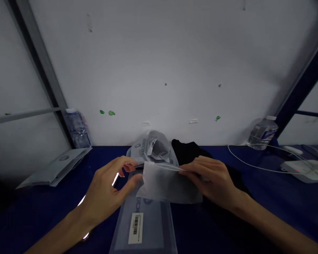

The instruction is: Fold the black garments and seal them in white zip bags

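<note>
Frosted pouch point(172, 185) hangs from the right hand point(210, 176), which pinches its top edge, seemingly to keep it taut; the left hand point(106, 188), thumb and fingers parted, curves beside the other end, perhaps to steady it. Beneath lies a barcoded bag point(152, 222) on the blue table point(193, 229).

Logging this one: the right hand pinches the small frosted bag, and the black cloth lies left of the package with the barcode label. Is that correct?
Not quite: the head view shows the black cloth to the right of the package with the barcode label. The right hand does pinch the small frosted bag.
</note>
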Motion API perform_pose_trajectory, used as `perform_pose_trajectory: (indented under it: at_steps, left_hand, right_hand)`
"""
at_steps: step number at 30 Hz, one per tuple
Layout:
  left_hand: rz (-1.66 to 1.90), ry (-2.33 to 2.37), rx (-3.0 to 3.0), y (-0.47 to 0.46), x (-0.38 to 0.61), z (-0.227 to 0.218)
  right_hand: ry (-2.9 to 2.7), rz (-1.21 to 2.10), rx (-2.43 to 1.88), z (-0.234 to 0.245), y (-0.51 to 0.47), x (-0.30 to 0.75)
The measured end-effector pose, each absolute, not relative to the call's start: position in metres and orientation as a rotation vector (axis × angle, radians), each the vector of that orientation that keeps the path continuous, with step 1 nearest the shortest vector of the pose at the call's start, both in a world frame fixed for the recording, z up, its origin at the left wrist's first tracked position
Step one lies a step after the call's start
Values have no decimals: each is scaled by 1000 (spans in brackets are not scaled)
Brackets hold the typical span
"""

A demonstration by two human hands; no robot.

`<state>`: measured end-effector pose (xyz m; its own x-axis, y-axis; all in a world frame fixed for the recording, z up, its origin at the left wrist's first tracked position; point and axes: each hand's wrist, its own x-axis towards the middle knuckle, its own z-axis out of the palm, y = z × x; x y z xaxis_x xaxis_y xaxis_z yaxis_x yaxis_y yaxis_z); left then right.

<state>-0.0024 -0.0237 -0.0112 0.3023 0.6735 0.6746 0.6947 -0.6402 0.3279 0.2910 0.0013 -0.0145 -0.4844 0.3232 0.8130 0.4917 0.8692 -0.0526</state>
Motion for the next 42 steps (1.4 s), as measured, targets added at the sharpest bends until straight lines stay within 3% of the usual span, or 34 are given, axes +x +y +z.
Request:
perform_pose_trajectory:
  at_steps: [8,20,36,42]
  left_hand:
    - [-1463,-1164,-2672,-26,0,-9]
    - [-1589,-1303,-2741,-23,-1,-12]
    - [-1353,-1122,-2859,-23,-1,-21]
    - [-1471,-1088,-2828,-25,3,-17]
  right_hand:
    - [-2160,-267,-464,-30,2,276]
    - [-2168,-102,-540,-31,0,274]
    - [-2240,-76,-563,-28,-6,276]
    - [-2166,-86,-600,-27,-9,275]
